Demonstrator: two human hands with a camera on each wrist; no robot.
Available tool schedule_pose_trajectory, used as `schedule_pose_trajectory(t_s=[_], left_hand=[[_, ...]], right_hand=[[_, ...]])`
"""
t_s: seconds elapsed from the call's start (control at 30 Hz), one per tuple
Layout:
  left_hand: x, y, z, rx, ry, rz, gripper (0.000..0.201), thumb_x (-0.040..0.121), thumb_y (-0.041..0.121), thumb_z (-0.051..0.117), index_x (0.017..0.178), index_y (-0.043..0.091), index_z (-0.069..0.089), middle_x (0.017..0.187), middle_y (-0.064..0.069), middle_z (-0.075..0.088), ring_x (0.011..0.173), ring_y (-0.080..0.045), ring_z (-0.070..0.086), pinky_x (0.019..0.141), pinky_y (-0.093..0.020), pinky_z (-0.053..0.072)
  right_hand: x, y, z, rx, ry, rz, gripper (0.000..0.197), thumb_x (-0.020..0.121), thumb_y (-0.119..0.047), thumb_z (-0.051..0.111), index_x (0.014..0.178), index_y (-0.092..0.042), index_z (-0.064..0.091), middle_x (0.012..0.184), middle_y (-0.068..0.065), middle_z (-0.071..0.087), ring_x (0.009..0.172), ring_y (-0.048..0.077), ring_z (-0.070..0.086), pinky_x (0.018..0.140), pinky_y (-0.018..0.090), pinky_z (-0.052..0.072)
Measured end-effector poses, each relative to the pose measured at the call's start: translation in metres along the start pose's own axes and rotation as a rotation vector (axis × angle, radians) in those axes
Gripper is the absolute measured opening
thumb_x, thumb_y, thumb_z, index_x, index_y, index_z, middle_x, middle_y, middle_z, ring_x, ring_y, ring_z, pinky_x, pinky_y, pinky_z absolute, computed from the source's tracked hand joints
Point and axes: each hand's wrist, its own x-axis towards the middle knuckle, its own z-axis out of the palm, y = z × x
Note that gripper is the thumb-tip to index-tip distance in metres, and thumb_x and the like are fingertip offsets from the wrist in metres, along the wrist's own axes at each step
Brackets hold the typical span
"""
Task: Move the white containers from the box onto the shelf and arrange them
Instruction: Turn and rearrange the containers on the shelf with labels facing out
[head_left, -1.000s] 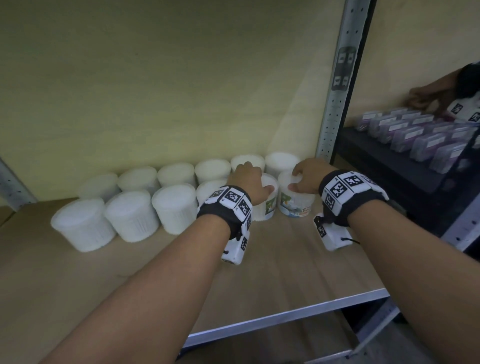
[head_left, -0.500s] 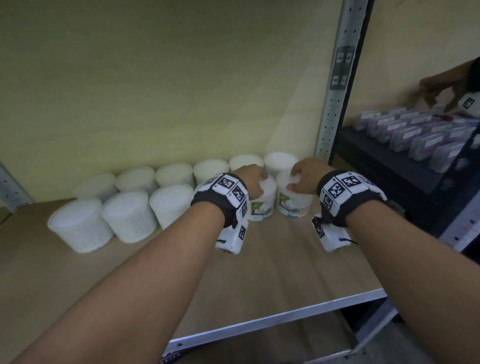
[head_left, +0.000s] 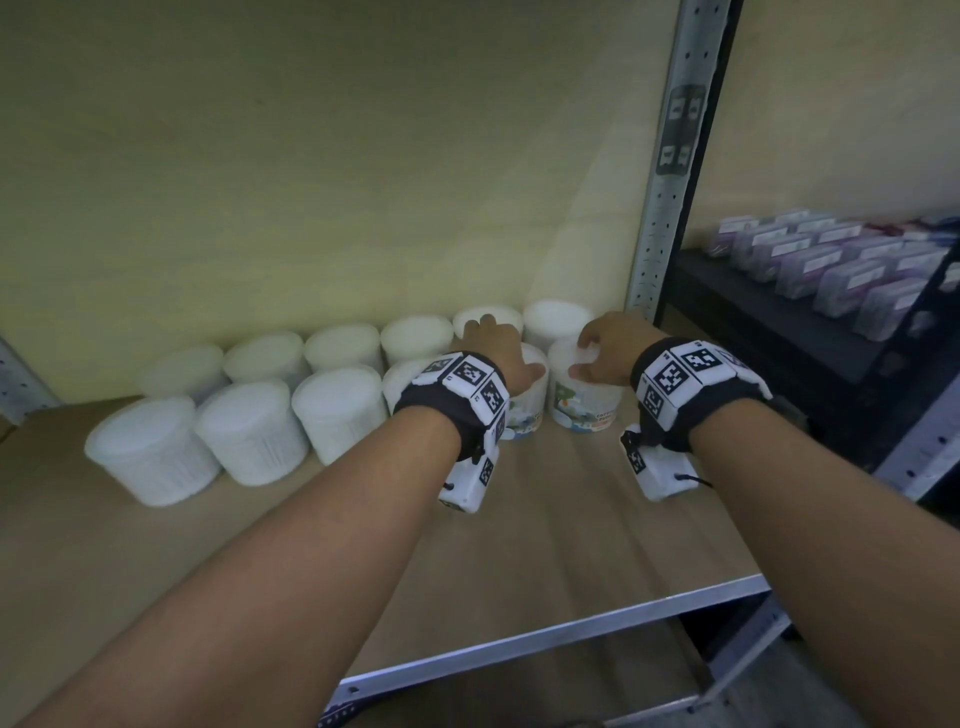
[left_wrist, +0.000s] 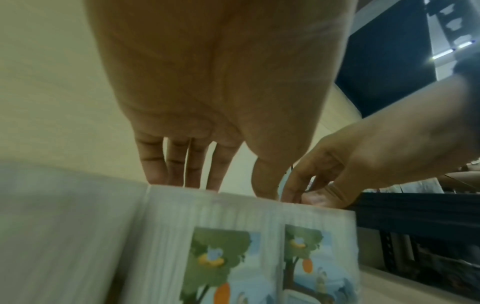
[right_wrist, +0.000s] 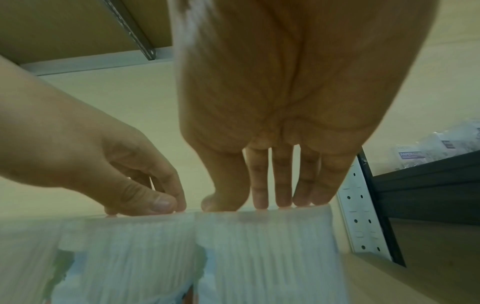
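Two rows of white containers (head_left: 249, 431) stand at the back of the wooden shelf (head_left: 519, 545). At the right end of the front row, two of them show picture labels. My left hand (head_left: 498, 353) lies over the left labelled container (head_left: 527, 415), its fingertips curved down onto the lid and the thumb at the lid's right edge. My right hand (head_left: 602, 353) grips the right labelled container (head_left: 587, 410) by the lid from above. The left wrist view shows my left fingertips (left_wrist: 182, 181) at the lid's far edge. The right wrist view shows my right fingertips (right_wrist: 283, 201) likewise. No box is in view.
A perforated metal upright (head_left: 670, 182) stands just right of the containers. Beyond it, a dark shelf (head_left: 737, 306) carries several purple packs (head_left: 831, 260). The beige back wall is close behind the rear row. The shelf's metal front edge (head_left: 545, 634) runs below my forearms.
Both hands stay on their labelled containers, and the left fingers reach a little farther back. Another person's hand at the dark shelf has left the view.
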Motion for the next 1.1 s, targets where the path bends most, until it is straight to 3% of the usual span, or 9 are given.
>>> schedule_pose_trajectory(t_s=[0.27,0.53,0.77,1.1], left_hand=[[0.000,0.000,-0.005,0.028,-0.037,0.042,0.060,0.092,0.046,0.053,0.138,0.009,0.043,0.140,-0.016,0.041,0.129,-0.032,0.041,0.104,-0.041,0.040],[-0.001,-0.003,-0.014,-0.063,-0.104,0.122,0.055,0.094,0.021,0.056,0.144,0.009,0.037,0.148,-0.010,0.038,0.134,-0.026,0.042,0.106,-0.031,0.036],[-0.002,-0.001,-0.004,-0.043,0.000,0.017,0.061,0.091,0.042,0.056,0.140,0.009,0.041,0.141,-0.015,0.039,0.131,-0.032,0.040,0.107,-0.041,0.039],[-0.006,-0.003,-0.004,-0.083,0.011,0.043,0.054,0.093,0.036,0.055,0.137,0.007,0.047,0.141,-0.014,0.044,0.129,-0.030,0.045,0.106,-0.036,0.039]], right_hand=[[0.000,0.001,0.001,0.007,0.007,-0.004,0.056,0.091,-0.044,0.054,0.137,-0.012,0.047,0.144,0.009,0.044,0.133,0.025,0.041,0.109,0.032,0.034],[-0.001,0.001,0.001,0.011,0.016,-0.004,0.056,0.092,-0.044,0.054,0.138,-0.013,0.047,0.144,0.009,0.043,0.134,0.025,0.040,0.110,0.032,0.033],[0.000,0.002,0.002,0.009,0.020,-0.007,0.055,0.092,-0.043,0.054,0.137,-0.012,0.047,0.143,0.009,0.044,0.133,0.025,0.041,0.109,0.033,0.034],[0.002,0.002,0.004,0.003,0.021,-0.011,0.057,0.092,-0.045,0.052,0.138,-0.013,0.046,0.143,0.010,0.045,0.132,0.026,0.042,0.108,0.034,0.035]])
